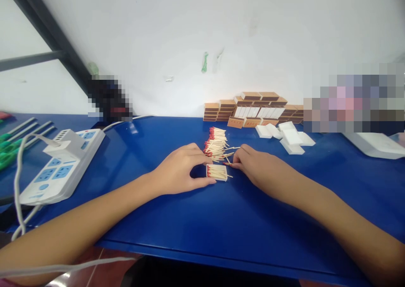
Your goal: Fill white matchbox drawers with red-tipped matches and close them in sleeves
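A small white matchbox tray [217, 172] filled with red-tipped matches lies on the blue table [202, 228]. My left hand [182, 169] curls round the tray's left side, thumb and fingers touching it. My right hand [257, 166] rests just right of the tray, its fingertips pinched on a match or two at the tray's edge. Right behind the tray lies a loose pile of matches [217, 145].
Stacked brown matchbox sleeves [253, 107] line the wall at the back. Empty white trays [289, 137] lie to the right of them. A white power strip [61, 162] with a plugged adapter and cables sits at left, green-handled tools [12, 145] beyond it.
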`<state>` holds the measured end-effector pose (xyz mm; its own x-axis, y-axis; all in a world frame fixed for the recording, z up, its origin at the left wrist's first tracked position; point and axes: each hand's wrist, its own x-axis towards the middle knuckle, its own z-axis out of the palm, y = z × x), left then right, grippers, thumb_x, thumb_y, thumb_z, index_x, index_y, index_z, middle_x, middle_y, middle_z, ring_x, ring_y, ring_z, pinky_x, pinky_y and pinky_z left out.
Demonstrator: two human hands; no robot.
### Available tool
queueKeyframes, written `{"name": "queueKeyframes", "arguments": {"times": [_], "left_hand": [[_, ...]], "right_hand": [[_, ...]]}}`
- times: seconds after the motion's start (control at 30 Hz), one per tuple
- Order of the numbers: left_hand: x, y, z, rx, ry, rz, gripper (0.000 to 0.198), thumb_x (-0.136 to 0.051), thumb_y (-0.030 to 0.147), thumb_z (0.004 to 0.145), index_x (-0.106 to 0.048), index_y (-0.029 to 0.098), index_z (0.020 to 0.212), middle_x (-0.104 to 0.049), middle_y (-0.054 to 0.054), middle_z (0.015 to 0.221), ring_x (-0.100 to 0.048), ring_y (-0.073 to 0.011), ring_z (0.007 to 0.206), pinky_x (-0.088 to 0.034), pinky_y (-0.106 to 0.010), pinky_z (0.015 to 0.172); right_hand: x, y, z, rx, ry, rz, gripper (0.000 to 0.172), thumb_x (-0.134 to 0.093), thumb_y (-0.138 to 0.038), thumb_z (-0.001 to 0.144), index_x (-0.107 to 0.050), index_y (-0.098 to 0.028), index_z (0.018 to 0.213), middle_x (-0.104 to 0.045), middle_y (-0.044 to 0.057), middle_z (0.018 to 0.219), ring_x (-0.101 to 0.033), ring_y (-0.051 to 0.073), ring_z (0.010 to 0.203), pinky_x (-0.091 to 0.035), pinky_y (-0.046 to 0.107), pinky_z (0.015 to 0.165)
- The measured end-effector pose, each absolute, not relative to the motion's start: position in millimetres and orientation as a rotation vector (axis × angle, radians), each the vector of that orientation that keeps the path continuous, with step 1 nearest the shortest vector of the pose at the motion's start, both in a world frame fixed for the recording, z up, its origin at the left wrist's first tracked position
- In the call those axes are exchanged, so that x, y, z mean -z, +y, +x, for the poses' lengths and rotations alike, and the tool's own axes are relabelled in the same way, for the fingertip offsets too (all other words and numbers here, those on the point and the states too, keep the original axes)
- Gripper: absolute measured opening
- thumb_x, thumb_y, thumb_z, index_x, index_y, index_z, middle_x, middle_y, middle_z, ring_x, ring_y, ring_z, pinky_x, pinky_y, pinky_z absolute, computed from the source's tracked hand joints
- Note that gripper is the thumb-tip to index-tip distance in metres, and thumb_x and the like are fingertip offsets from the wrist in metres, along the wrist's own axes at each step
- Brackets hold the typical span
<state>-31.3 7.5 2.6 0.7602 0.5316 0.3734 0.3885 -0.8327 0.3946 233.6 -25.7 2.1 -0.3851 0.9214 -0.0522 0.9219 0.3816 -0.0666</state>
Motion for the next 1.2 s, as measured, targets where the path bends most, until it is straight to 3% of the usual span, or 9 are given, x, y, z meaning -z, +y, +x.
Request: {"name": "queueKeyframes", "arguments": {"times": [0.17, 0.3, 0.4, 0.63, 1.2], "left_hand": [[-2.0, 7.3, -31.7, -0.706, 0.713, 2.657, 0.040, -0.079, 0.047, 0.089, -0.076, 0.016, 0.115, -0.078, -0.007, 0.100, -0.065, -0.0229, 0.096, -0.056, -0.039, 0.087], [-2.9, 6.7, -31.5, -0.703, 0.715, 2.650, 0.040, -0.080, 0.046, 0.089, -0.076, 0.017, 0.115, -0.078, -0.007, 0.100, -0.065, -0.0232, 0.096, -0.056, -0.039, 0.086], [-3.9, 6.6, -31.2, -0.696, 0.715, 2.643, 0.039, -0.080, 0.046, 0.089, -0.076, 0.017, 0.116, -0.078, -0.008, 0.101, -0.065, -0.0234, 0.096, -0.056, -0.040, 0.087], [-4.2, 6.5, -30.8, -0.691, 0.711, 2.655, 0.038, -0.079, 0.046, 0.090, -0.076, 0.017, 0.115, -0.078, -0.008, 0.099, -0.065, -0.0237, 0.094, -0.056, -0.040, 0.086], [-3.4, 6.5, -31.2, -0.697, 0.706, 2.659, 0.036, -0.078, 0.047, 0.090, -0.077, 0.017, 0.111, -0.076, -0.008, 0.097, -0.065, -0.0233, 0.094, -0.055, -0.039, 0.085]], "right_hand": [[4.9, -27.8, 235.0, -0.057, 2.609, 1.668, 0.017, -0.044, -0.021, 0.108, -0.059, -0.017, 0.103, -0.061, 0.009, 0.104, -0.055, 0.017, 0.062, -0.031, 0.033, 0.055], [4.1, -30.8, 234.5, -0.055, 2.612, 1.709, 0.024, -0.042, -0.032, 0.110, -0.060, -0.018, 0.102, -0.061, 0.008, 0.103, -0.054, 0.016, 0.059, -0.028, 0.033, 0.052], [-1.5, -32.4, 231.9, -0.013, 2.639, 1.721, 0.028, -0.040, -0.035, 0.110, -0.060, -0.019, 0.100, -0.062, 0.008, 0.101, -0.056, 0.017, 0.061, -0.030, 0.033, 0.053], [-4.1, -30.8, 229.9, 0.223, 2.651, 1.739, 0.018, -0.050, -0.032, 0.107, -0.060, -0.020, 0.097, -0.063, 0.005, 0.098, -0.057, 0.016, 0.062, -0.036, 0.031, 0.057], [-1.3, -28.0, 237.0, 0.142, 2.634, 1.713, 0.028, -0.037, -0.034, 0.111, -0.058, -0.018, 0.100, -0.062, 0.008, 0.102, -0.056, 0.016, 0.060, -0.034, 0.032, 0.056]]}}
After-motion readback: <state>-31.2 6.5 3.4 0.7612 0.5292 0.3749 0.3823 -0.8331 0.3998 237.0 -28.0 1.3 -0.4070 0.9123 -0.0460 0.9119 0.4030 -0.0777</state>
